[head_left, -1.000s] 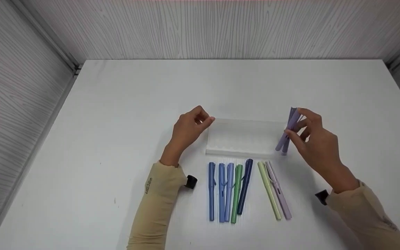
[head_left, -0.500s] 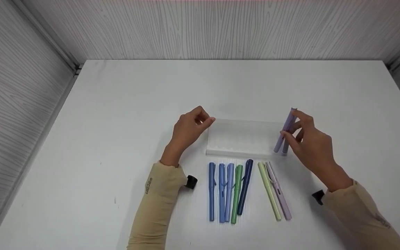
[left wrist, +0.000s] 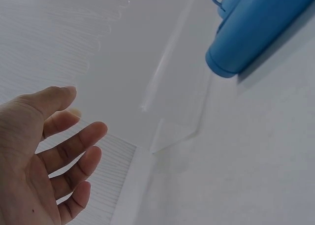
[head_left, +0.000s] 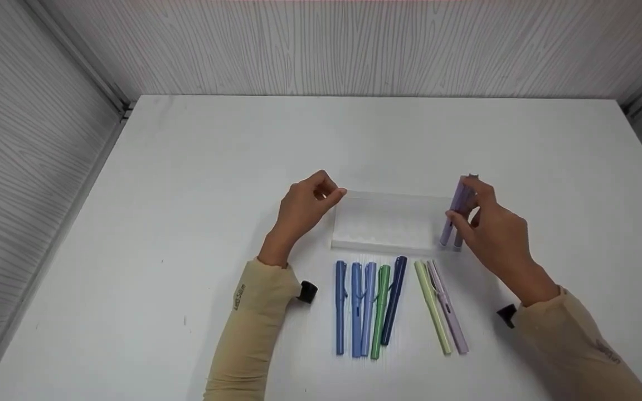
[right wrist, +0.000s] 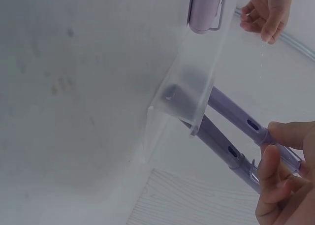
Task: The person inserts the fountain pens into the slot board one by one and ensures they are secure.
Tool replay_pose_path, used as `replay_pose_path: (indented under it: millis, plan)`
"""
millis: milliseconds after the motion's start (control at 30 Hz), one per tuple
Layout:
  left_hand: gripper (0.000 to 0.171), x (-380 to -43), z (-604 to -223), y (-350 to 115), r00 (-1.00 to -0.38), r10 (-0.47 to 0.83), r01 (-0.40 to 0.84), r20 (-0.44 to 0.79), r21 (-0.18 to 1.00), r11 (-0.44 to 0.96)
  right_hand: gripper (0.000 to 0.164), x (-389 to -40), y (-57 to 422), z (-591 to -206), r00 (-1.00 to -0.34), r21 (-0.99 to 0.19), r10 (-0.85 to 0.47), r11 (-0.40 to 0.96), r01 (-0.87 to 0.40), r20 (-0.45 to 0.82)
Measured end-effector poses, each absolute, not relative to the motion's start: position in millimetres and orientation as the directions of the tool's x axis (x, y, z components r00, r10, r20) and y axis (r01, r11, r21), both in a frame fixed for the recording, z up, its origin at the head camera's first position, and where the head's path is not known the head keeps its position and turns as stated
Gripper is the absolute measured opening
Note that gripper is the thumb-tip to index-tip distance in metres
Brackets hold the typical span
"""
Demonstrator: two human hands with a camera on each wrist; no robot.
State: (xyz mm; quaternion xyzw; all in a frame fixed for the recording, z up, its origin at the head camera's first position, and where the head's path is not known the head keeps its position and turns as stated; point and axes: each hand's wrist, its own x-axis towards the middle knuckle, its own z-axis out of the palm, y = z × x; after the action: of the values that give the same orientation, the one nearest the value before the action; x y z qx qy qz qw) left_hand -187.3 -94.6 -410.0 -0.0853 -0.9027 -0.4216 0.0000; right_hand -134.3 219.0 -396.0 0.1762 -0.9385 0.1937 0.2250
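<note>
A clear plastic pen tray (head_left: 388,220) lies mid-table. My left hand (head_left: 301,209) pinches its far left corner between thumb and forefinger; the other fingers hang loosely curved in the left wrist view. At the tray's right end, my right hand (head_left: 494,239) holds a light purple pen (head_left: 448,229) between thumb and fingers, tilted over the tray. Close beside it, a darker purple pen (right wrist: 216,141) lies with its lower end in the tray. Whether the right fingers also touch this second pen, I cannot tell.
In front of the tray lie several blue pens (head_left: 339,312), a green pen (head_left: 379,314) and a navy pen (head_left: 392,303). Further right, a lime pen (head_left: 433,309) and a pale lilac pen (head_left: 450,312) lie side by side. A wood-grain panel (head_left: 354,50) stands behind the table.
My right hand has moved slightly left with the light purple pen, which was crossed over the darker one and is now beside it, on its left. The left hand stays at the corner.
</note>
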Motion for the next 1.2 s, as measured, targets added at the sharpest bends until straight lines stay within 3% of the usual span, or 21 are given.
replay_pose_path:
  millis: [567,1200]
  plan:
    - [0.024,-189.1,-411.0,-93.3,-0.986,0.152,0.145,0.062,0.762,0.631,0.062,-135.4,215.1,-389.1,-0.884,-0.282,-0.233,0.888,-0.363,0.404]
    - [0.024,-187.6,-410.3,-94.9,-0.985,0.153,0.156,0.075,0.762,0.629,0.065,-139.9,214.3,-390.4,-0.881,-0.267,-0.229,0.895,-0.358,0.414]
